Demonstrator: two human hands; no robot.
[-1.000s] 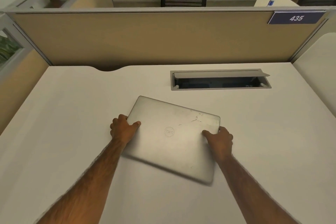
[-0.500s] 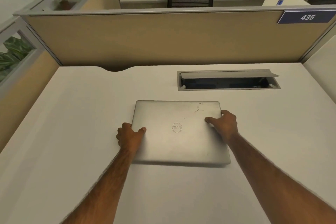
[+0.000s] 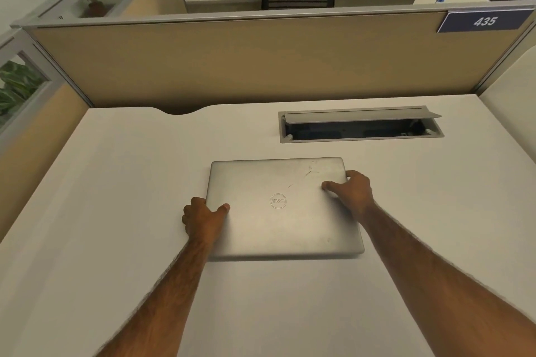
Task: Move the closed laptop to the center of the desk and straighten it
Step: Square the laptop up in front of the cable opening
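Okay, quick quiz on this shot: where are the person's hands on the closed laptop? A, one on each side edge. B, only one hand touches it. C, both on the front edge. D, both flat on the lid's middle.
A: the left hand grips the laptop's left edge, the right hand its right edge.

A silver-grey laptop (image 3: pixel 285 209) with pale scratches toward its 1 o'clock corner lies on a white desk (image 3: pixel 116 211), before a tan partition (image 3: pixel 232 64) whose navy plate (image 3: pixel 485 21) at 2 o'clock bears white numerals.
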